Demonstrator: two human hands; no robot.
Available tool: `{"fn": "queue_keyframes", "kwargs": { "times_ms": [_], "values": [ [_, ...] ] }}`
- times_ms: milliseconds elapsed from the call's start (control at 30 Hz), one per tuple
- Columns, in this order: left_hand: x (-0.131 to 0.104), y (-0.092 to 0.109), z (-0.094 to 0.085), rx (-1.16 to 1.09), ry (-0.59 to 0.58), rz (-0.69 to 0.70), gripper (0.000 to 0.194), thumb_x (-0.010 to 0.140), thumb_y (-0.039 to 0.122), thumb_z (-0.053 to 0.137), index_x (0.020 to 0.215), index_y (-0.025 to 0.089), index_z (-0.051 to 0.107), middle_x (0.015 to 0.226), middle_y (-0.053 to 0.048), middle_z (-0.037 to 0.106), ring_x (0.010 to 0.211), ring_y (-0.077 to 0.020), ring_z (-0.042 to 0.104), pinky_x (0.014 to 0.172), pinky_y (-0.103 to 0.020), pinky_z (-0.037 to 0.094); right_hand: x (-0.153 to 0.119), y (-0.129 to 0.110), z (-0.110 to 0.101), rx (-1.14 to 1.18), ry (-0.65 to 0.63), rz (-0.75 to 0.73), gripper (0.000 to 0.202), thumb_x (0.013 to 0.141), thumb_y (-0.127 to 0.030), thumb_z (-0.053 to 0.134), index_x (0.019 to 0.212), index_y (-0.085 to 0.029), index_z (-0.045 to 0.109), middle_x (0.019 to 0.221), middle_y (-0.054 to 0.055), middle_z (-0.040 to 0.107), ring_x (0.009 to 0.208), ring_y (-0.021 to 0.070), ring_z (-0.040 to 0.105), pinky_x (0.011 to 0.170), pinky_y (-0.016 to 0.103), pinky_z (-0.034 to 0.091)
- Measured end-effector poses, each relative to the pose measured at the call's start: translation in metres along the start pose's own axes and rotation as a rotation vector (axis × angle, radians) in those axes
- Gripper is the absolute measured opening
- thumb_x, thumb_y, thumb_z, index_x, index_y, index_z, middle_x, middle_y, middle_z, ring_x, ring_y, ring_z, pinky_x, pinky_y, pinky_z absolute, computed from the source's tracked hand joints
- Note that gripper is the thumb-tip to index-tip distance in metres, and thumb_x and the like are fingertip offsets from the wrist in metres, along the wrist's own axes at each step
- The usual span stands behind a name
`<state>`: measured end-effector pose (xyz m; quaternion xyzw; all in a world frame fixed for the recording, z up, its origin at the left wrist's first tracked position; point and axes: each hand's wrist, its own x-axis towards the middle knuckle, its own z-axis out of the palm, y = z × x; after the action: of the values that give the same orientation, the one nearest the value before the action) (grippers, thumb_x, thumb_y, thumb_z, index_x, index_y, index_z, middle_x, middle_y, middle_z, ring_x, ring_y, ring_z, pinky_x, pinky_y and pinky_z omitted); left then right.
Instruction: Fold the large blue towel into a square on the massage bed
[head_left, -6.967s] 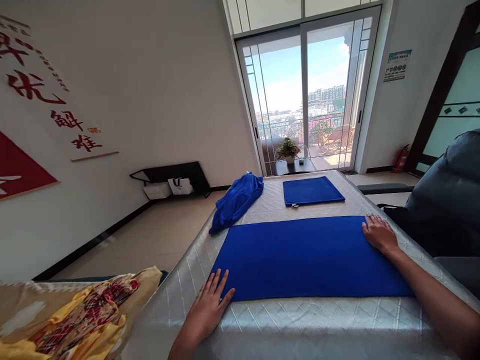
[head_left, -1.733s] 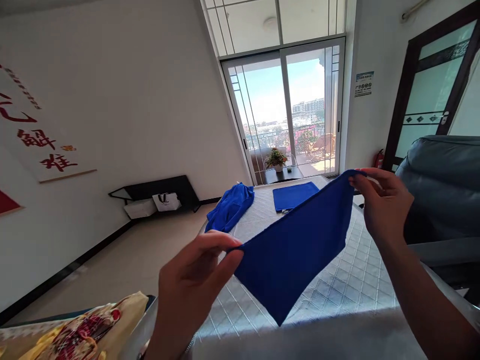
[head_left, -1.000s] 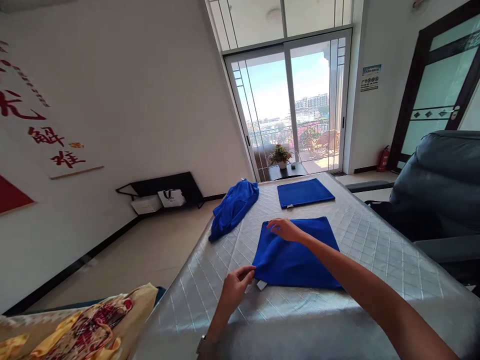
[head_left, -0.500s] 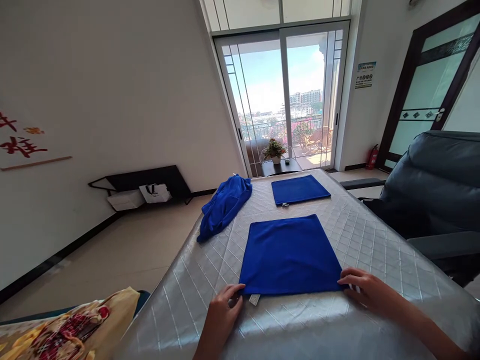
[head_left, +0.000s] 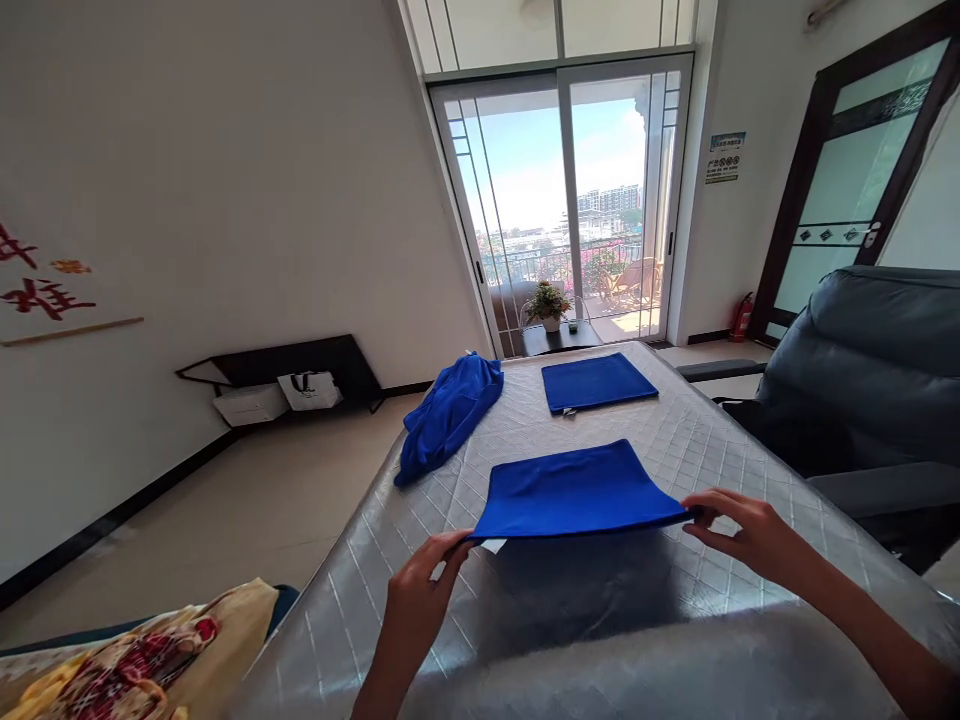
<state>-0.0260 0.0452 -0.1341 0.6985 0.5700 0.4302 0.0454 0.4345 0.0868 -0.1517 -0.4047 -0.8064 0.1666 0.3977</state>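
A blue rectangular cloth (head_left: 574,490), which looks like a cushion cover, has its near edge lifted off the mattress (head_left: 375,560) while its far edge rests there. My left hand (head_left: 424,580) pinches the near left corner, beside a small white tag (head_left: 493,545). At the near right corner, my right hand (head_left: 739,525) pinches the cloth between thumb and fingers. Beyond it lies a second flat blue cloth (head_left: 600,382) with a tag on its near edge. To the left is a bunched blue cloth (head_left: 450,415), close to the mattress edge.
A dark armchair (head_left: 870,370) stands along the right side. Patterned fabric (head_left: 135,660) lies at the lower left. A potted plant (head_left: 549,303) sits on a small table before the sliding glass door (head_left: 517,200). By the left wall, a black frame (head_left: 300,355) holds white bags.
Both hands have raised the near edge of the blue cloth from the mattress and drawn slightly apart. The other two blue cloths have stayed put.
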Motion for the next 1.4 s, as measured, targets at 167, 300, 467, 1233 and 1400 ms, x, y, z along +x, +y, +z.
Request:
{"fn": "queue_keyframes", "kwargs": {
  "times_ms": [167,300,467,1233,1400],
  "values": [
    [0.026,0.039,-0.041,-0.022,0.031,0.097,0.028,0.092,0.052,0.065,0.108,0.033,0.079,0.096,0.001,0.081,0.080,-0.0189,0.076,0.074,-0.026,0.060,0.024,-0.029,-0.049,-0.137,0.161,-0.104,0.024,0.092,-0.048,0.069,0.105,-0.029,0.076,0.097,0.002,0.079,0.080,0.0205,0.075,0.071,0.034,0.066],
    [0.044,0.066,-0.073,-0.011,0.042,0.075,0.030,0.087,0.058,0.068,0.097,0.033,0.080,0.088,0.002,0.080,0.069,-0.0173,0.073,0.064,-0.023,0.058,0.037,-0.054,-0.086,-0.210,0.240,-0.181,0.024,0.089,-0.054,0.071,0.106,-0.038,0.077,0.095,-0.003,0.080,0.074,0.0200,0.075,0.066,0.033,0.065],
    [0.082,0.074,-0.089,-0.049,-0.045,0.000,0.039,0.081,0.064,0.069,0.094,0.029,0.080,0.066,0.002,0.074,0.058,-0.0173,0.069,0.059,-0.025,0.056,0.064,-0.066,-0.113,-0.222,0.158,-0.163,0.032,0.087,-0.063,0.068,0.099,-0.035,0.080,0.085,-0.002,0.079,0.063,0.0184,0.072,0.056,0.031,0.059],
    [0.104,0.009,0.012,-0.541,-0.158,-0.326,0.059,0.066,0.068,0.078,0.092,0.015,0.070,0.084,-0.010,0.080,0.081,-0.0281,0.078,0.074,-0.038,0.062,0.097,0.014,-0.025,-0.014,0.066,0.170,0.029,0.088,-0.047,0.064,0.101,-0.025,0.076,0.092,0.003,0.079,0.079,0.0217,0.072,0.076,0.035,0.057],
    [0.034,-0.037,0.066,-0.392,-0.360,-0.612,0.058,0.057,0.074,0.074,0.072,0.019,0.066,0.065,-0.008,0.075,0.068,-0.0302,0.076,0.063,-0.039,0.058,0.029,0.051,0.050,0.095,-0.128,0.270,0.022,0.090,-0.036,0.056,0.092,-0.025,0.074,0.100,0.005,0.076,0.087,0.0230,0.072,0.081,0.037,0.058]
  ]
}}
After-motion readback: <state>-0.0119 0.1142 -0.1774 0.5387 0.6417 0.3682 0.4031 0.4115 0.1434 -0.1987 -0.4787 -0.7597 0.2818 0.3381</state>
